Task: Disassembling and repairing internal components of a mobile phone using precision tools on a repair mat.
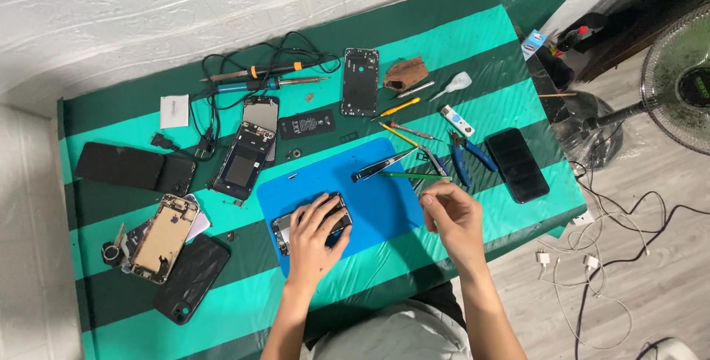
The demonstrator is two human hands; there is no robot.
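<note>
My left hand point(314, 236) presses down on an opened phone point(285, 225) lying on a blue work mat point(377, 197). My right hand point(451, 216) hovers at the mat's right edge, fingertips pinched together near a green-handled screwdriver point(410, 176); whether it holds a tiny part I cannot tell. Black tweezers point(381, 166) lie on the mat just above the screwdriver.
The green striped table point(444, 42) holds several dismantled phones point(244, 154), a black phone point(517, 164) at right, blue pliers point(467, 154), soldering irons point(259, 79), a battery point(306, 124) and a phone frame point(360, 81). A fan point(677, 79) and white cables point(592, 264) are on the floor at right.
</note>
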